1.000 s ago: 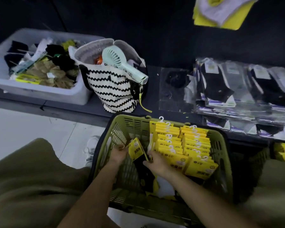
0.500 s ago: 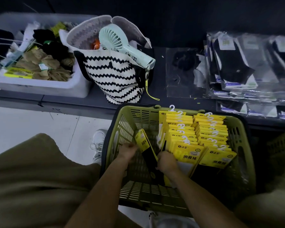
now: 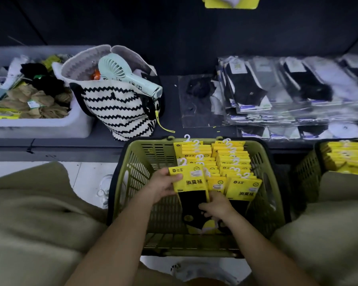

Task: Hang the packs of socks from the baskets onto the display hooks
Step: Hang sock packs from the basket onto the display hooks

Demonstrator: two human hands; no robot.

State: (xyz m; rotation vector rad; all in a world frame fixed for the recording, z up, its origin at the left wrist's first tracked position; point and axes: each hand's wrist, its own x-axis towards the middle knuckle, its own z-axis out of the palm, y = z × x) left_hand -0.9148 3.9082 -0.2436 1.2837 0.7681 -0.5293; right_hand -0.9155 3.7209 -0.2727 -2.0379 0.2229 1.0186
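Over the green basket [image 3: 122,182], the left hand [image 3: 162,185] pinched a sock pack [image 3: 187,181] by its stiff yellow card, while the right hand [image 3: 217,207] curled round the soft black socks below. Pickup seemed underway; next, its white plastic hook [image 3: 182,162] would need lifting toward the far display wall [image 3: 174,27].

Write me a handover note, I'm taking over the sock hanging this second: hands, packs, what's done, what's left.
Left grip holds the yellow card of one sock pack, thumb on its front; right grip pinches that pack's black sock lower down.
The pack is raised over the green basket, where two rows of packs stand. A second basket at right holds more.
Done: one pack picked out. No hooks in view.
Left: hang this pack, then the rest from both baskets.
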